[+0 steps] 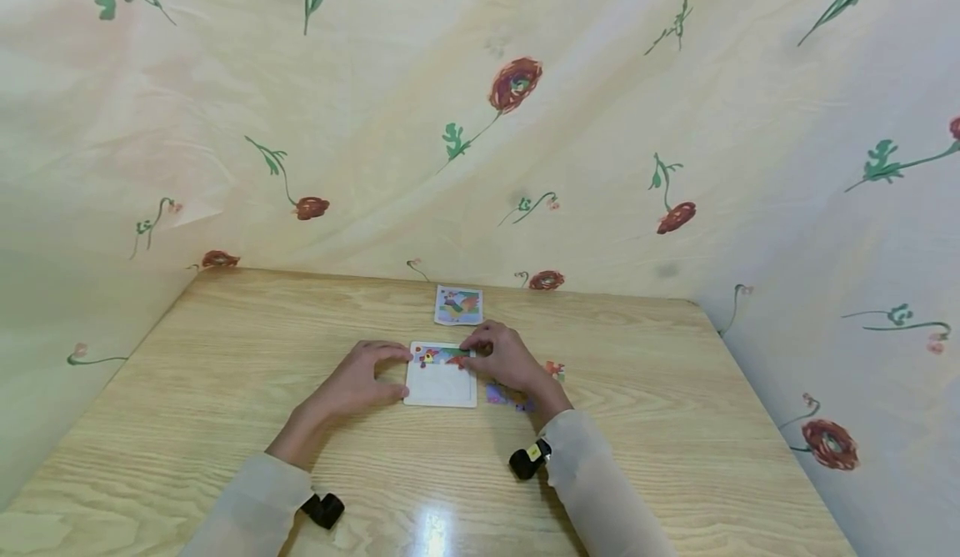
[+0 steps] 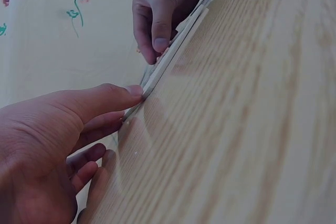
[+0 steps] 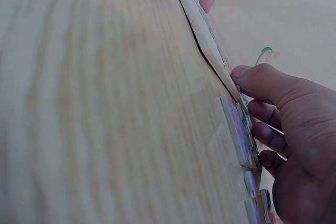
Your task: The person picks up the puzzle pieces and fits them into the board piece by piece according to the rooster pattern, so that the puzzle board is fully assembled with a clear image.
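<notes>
1. Puzzle tray [image 1: 438, 390]: on the table [image 1: 637, 440], at the dial's centre, twelve being the far side.
2. Fitted puzzle pieces [image 1: 431, 357]: inside the tray, along its twelve o'clock edge.
3. Left hand [image 1: 363, 379]: at nine, touching the tray's edge.
4. Right hand [image 1: 507, 359]: just before three, fingertips at the tray's two o'clock corner.
5. Picture card [image 1: 459, 306]: beyond the tray, between twelve and one.
6. Loose puzzle pieces [image 1: 498, 394]: from three to four, near the tray.
7. Cloth backdrop [image 1: 375, 90]: behind the table, at twelve.
</notes>
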Available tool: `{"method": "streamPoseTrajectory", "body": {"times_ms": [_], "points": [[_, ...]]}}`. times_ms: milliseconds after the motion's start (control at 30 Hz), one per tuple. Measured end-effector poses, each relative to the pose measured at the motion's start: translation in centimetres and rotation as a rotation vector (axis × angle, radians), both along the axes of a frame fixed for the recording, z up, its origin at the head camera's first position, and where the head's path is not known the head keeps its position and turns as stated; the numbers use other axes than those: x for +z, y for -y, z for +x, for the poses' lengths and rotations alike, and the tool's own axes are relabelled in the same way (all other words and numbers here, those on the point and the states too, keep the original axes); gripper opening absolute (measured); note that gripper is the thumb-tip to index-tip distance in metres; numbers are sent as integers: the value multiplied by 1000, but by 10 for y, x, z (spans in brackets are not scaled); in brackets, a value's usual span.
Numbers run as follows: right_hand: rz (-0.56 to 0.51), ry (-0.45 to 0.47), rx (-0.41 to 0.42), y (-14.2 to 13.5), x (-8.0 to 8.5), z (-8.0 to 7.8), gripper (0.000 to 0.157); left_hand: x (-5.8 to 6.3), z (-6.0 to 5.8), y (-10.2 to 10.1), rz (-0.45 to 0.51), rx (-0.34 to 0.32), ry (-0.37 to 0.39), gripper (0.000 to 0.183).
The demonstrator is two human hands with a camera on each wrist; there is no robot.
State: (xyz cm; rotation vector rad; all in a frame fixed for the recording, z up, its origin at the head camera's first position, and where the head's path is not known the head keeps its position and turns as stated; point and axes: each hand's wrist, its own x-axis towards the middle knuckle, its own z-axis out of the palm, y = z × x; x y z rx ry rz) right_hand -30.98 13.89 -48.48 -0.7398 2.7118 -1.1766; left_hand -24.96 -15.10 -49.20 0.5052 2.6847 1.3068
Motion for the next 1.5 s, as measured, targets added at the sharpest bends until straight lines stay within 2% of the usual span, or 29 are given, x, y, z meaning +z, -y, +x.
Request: {"method": "streamPoseTrajectory", "body": {"times_ms": [467,867,1033,1233,1500], "points": [[10,-11,-14,0,3,3,15,-1,0,0,-6,-5,-12,49],[-6,9,-86,-24,11,12,13,0,1,0,-6,4,-6,48],[8,-15,-57,-36,14,16,12,0,1,0,-1,6,3,48],[66,-44,-47,-46,10,17,10,1,1,0,1,6,5,49],[76,-35,-32,-49,5,16,15,1,2,0,2,3,1,48]]}}
